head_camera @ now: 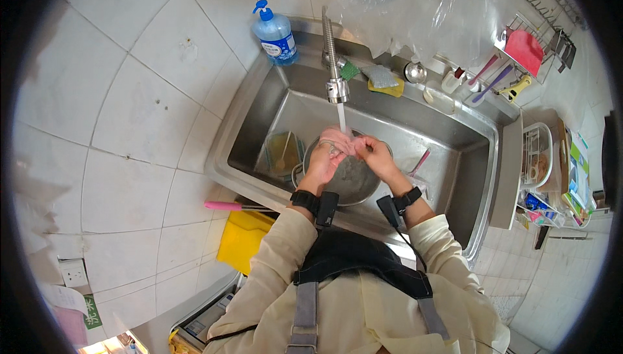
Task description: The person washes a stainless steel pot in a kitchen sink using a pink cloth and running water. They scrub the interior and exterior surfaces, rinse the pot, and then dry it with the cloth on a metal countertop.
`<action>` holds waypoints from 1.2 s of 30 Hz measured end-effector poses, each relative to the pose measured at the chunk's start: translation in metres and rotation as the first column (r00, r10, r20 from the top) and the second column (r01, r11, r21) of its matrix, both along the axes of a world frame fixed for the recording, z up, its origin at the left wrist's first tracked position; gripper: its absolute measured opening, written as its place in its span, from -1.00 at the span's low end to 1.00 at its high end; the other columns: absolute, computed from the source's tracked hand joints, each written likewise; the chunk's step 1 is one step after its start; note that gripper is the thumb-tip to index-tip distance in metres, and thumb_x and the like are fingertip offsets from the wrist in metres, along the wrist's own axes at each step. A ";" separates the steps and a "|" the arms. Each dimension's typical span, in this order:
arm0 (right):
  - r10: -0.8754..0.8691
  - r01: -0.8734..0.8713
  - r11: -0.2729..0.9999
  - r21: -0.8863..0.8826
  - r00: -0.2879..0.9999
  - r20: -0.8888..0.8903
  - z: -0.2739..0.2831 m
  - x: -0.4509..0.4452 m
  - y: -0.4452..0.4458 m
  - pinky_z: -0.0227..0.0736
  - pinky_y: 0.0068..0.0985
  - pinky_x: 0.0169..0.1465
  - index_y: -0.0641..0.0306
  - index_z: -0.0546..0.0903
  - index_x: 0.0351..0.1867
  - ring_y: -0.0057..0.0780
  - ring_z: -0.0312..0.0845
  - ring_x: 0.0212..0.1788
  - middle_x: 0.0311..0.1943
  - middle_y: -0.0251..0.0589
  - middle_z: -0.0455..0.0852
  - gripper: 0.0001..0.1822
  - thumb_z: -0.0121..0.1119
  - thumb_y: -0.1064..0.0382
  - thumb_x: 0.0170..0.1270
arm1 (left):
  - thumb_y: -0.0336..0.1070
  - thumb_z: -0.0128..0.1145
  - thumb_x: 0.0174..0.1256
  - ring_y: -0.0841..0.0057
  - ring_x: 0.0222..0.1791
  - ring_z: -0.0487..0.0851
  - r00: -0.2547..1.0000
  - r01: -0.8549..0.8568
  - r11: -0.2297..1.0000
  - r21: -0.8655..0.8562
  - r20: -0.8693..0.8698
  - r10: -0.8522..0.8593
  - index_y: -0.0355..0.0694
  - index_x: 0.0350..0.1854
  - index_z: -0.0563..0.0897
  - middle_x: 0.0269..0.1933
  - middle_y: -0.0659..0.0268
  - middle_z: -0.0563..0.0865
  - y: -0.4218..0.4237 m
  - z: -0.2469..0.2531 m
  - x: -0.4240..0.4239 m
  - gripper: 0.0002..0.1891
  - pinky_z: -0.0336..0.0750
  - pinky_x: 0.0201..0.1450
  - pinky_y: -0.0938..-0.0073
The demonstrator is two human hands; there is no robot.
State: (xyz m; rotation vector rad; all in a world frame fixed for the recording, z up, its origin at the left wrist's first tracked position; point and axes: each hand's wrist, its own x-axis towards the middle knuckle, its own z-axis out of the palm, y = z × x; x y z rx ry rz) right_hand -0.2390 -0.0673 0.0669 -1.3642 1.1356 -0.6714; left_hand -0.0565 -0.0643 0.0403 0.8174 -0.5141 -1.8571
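A pink cloth [337,139] is bunched between my two hands under the running tap. My left hand [323,160] grips its left part, and my right hand [375,155] pinches its right end. Water falls onto the cloth from the metal spray head of the faucet [338,90]. Beneath my hands, a round metal pot [351,183] with water in it stands in the stainless steel sink [440,159]. Part of the pot is hidden by my hands and wrists.
Left of the pot lies a yellowish container [283,152]. A pink-handled tool [421,160] lies in the sink at right. On the back ledge are a blue soap bottle [275,35], a yellow sponge [388,88] and a steel ladle [415,72]. Plastic bags [418,8] hang behind.
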 end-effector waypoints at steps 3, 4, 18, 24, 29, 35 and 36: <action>-0.355 0.352 0.934 0.067 0.884 0.304 0.001 0.018 0.023 0.50 -0.54 -0.14 0.27 0.19 0.26 -0.57 0.56 -0.18 -0.04 -0.10 0.54 -0.38 0.16 0.37 0.17 | -0.27 -0.17 0.33 0.51 -0.03 0.49 0.988 -0.030 0.999 0.035 -0.148 0.035 -0.12 0.02 0.42 -0.04 0.35 0.53 0.001 0.003 -0.010 -0.75 0.35 0.10 0.34; -0.338 0.345 0.938 0.045 0.871 0.356 0.004 0.023 0.023 0.49 -0.51 -0.12 0.17 0.10 0.31 -0.47 0.57 -0.11 -0.01 -0.02 0.53 -0.24 0.22 0.41 0.09 | -0.27 -0.18 0.33 0.52 0.00 0.47 0.982 0.002 1.000 0.009 -0.191 0.000 -0.11 0.03 0.41 -0.04 0.36 0.53 0.001 0.001 -0.012 -0.74 0.32 0.12 0.34; -0.203 0.011 0.872 -0.489 0.918 -0.341 0.003 0.030 -0.024 0.38 -0.45 -0.07 0.41 0.51 -0.23 -0.41 0.50 -0.23 -0.39 -0.19 0.56 -0.81 -0.02 0.42 0.11 | -0.28 0.08 0.22 0.45 0.24 0.27 0.919 0.250 0.944 -0.214 0.360 -0.162 -0.09 0.39 -0.01 0.24 0.35 0.27 0.003 0.046 -0.005 -0.27 0.22 0.20 0.42; -0.208 -0.082 0.887 0.455 0.807 0.552 0.031 0.041 -0.030 0.28 -0.55 -0.01 0.29 0.54 -0.25 -0.52 0.46 -0.19 -0.37 -0.35 0.60 -0.69 -0.17 0.13 0.28 | -0.02 0.11 0.27 0.45 0.24 0.25 0.946 -0.052 0.994 -0.093 0.315 0.079 -0.09 0.37 0.01 0.22 0.33 0.30 0.007 0.030 -0.038 -0.27 0.23 0.19 0.43; 0.006 -0.268 0.818 0.509 0.889 0.458 0.068 0.013 -0.037 0.25 -0.54 0.14 0.34 0.42 0.07 -0.47 0.46 -0.02 -0.09 -0.28 0.58 -0.55 -0.14 0.02 0.35 | -0.23 0.16 0.22 0.60 -0.28 0.51 0.894 -0.066 0.986 -0.155 0.429 0.127 -0.24 -0.09 0.41 -0.21 0.30 0.53 -0.005 0.010 -0.023 -0.69 0.42 -0.29 0.61; -0.021 -0.099 0.914 0.394 0.957 0.289 0.029 -0.023 -0.142 0.33 -0.45 0.12 0.36 0.40 0.07 -0.39 0.40 0.11 0.07 -0.06 0.48 -0.59 -0.04 0.13 0.31 | -0.38 0.12 0.06 0.67 -0.65 0.46 0.820 -0.038 0.997 0.065 0.573 -0.006 -0.24 -0.49 0.51 -0.63 0.45 0.48 -0.002 0.022 -0.033 -0.92 0.31 -0.63 0.61; -0.156 -0.004 0.896 0.445 0.933 0.323 0.029 -0.016 -0.162 0.36 -0.44 0.10 0.38 0.40 0.06 -0.36 0.43 0.09 0.04 -0.05 0.50 -0.61 -0.03 0.16 0.30 | -0.37 0.13 0.08 0.69 -0.66 0.42 0.855 -0.019 0.998 0.061 0.519 -0.015 -0.20 -0.47 0.49 -0.62 0.46 0.46 0.003 0.029 -0.032 -0.92 0.25 -0.64 0.65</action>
